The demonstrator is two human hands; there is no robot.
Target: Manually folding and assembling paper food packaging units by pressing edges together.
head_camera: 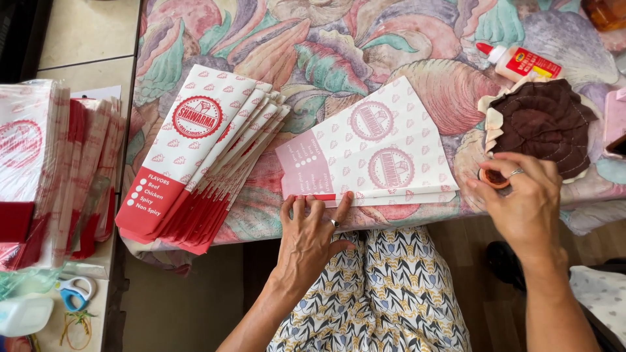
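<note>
My left hand (306, 238) lies flat, pinning a half-folded paper bag (368, 156); my right hand (521, 202) pinches a small glue pot (492, 178). Finished bags (195, 156) lie left; gluing remains.

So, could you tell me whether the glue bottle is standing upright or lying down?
Lying down: the glue bottle rests on its side on the tablecloth.
</note>
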